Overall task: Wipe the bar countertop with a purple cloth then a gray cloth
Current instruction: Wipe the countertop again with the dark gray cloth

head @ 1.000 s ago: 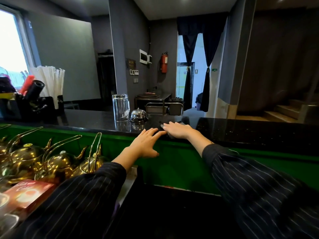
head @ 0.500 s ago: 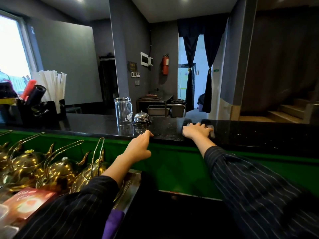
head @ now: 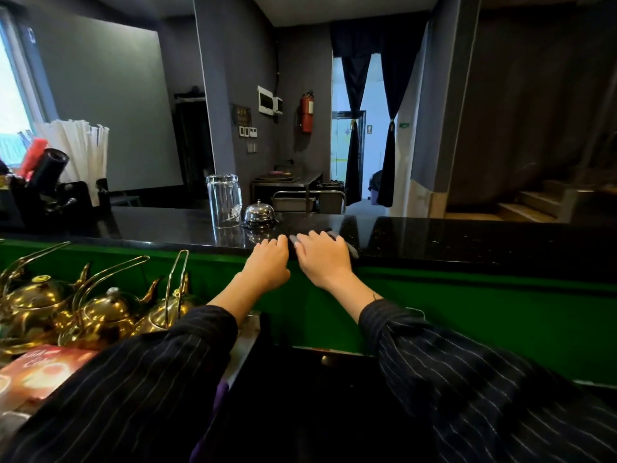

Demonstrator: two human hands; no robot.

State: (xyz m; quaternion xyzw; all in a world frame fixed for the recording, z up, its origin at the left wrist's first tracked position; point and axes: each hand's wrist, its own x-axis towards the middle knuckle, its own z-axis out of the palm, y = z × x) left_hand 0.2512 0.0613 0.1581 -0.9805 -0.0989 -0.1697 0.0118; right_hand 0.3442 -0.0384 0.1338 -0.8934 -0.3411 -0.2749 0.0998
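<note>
The black speckled bar countertop (head: 467, 238) runs across the view above a green front panel. My right hand (head: 320, 259) lies flat on a gray cloth (head: 351, 250) at the counter's near edge, and only the cloth's edges show around the fingers. My left hand (head: 268, 265) rests just to its left with its fingertips on the counter's edge and holds nothing. A strip of purple cloth (head: 221, 390) shows low down, under my left sleeve.
An upturned glass (head: 224, 200) and a chrome call bell (head: 259, 213) stand on the counter just behind my left hand. A black caddy with straws (head: 78, 152) sits at far left. Brass teapots (head: 100, 309) crowd the lower shelf on the left.
My right hand has slid left along the counter with the gray cloth, ending beside my left hand. My left hand has stayed at the counter's edge.
</note>
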